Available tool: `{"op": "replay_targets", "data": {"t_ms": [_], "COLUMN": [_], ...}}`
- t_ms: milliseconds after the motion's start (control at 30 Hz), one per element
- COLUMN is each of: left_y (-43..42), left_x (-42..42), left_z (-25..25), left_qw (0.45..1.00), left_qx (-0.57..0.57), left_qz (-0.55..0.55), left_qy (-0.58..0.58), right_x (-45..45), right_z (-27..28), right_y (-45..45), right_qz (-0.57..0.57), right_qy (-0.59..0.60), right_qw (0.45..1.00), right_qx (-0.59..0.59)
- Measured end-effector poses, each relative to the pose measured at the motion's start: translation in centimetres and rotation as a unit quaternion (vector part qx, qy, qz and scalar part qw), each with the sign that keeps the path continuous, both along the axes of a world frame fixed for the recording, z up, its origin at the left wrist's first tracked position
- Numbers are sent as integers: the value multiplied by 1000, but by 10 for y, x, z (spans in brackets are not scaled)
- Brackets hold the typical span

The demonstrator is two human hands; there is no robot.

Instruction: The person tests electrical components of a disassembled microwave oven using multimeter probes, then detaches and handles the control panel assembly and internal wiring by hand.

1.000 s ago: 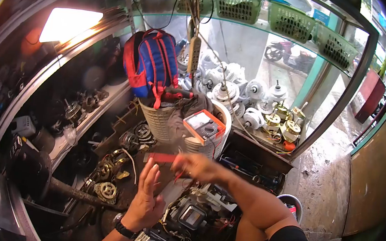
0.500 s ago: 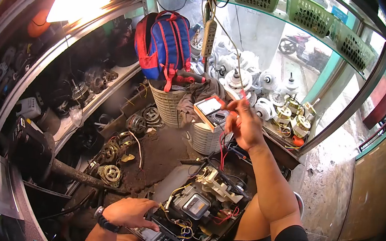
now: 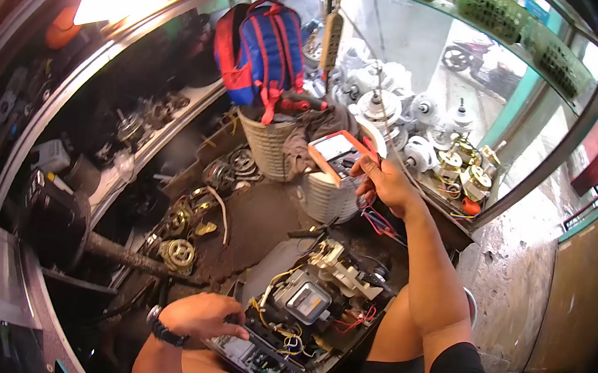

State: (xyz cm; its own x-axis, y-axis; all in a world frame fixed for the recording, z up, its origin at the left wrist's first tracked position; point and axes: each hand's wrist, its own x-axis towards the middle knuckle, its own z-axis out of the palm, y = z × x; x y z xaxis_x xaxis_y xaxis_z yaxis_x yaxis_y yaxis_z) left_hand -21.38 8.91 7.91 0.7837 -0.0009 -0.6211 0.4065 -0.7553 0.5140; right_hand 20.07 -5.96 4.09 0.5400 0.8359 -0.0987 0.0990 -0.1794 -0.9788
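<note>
When viewed from above, note an opened appliance (image 3: pixel 289 295) near the lap, tilted, presumably for access to exposed wiring and boards. Note left hand (image 3: pixel 199 316) at its near left edge, fingers loosely bent and slightly parted, perhaps to steady the casing; cannot tell whether gripping or merely resting. Find right hand (image 3: pixel 389 186) farther off and raised, narrowly closed, apparently around a slim red probe (image 3: pixel 370 149), just beside an orange-cased meter (image 3: pixel 333 151). Record meter as propped at a slant on a white basket (image 3: pixel 328 203), likely for an easy view of its face (a sensible perch, if a cluttered one). Observe coloured leads (image 3: pixel 380 224) hanging below right hand. Log a red-and-blue backpack (image 3: pixel 263 52) at the far left of the meter, and white motor parts (image 3: pixel 379 107) at the far right.

Regarding markings, note a pale label (image 3: pixel 310 303) inside the appliance and a blue sign (image 3: pixel 538 9) at far right, both unreadable. Confirm no legible brand on meter or backpack.
</note>
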Motion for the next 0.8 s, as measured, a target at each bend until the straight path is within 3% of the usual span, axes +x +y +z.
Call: {"op": "replay_targets", "data": {"t_ms": [200, 367, 433, 633, 767, 800], "left_y": [7, 15, 20, 27, 52, 56], "left_x": [-3, -6, -9, -11, -30, -32], "left_z": [-3, -3, -10, -8, -41, -43], "left_qw": [1000, 998, 999, 998, 995, 997], "left_qx": [-9, 2, -1, 5, -14, -19], "left_qz": [20, 58, 54, 62, 60, 73], "left_qy": [-2, 16, 1, 0, -78, -29], "right_x": [-29, -34, -37, -54, -63, -66], "right_z": [-4, -17, -21, -23, -13, -10], "right_y": [11, 19, 21, 28, 31, 31], "right_qz": [133, 172, 183, 191, 218, 213], "right_qy": [2, -37, -106, -53, -81, -104], "right_qw": [990, 981, 976, 976, 963, 961], "right_qx": [-56, -80, -54, -86, -135, -145]}}
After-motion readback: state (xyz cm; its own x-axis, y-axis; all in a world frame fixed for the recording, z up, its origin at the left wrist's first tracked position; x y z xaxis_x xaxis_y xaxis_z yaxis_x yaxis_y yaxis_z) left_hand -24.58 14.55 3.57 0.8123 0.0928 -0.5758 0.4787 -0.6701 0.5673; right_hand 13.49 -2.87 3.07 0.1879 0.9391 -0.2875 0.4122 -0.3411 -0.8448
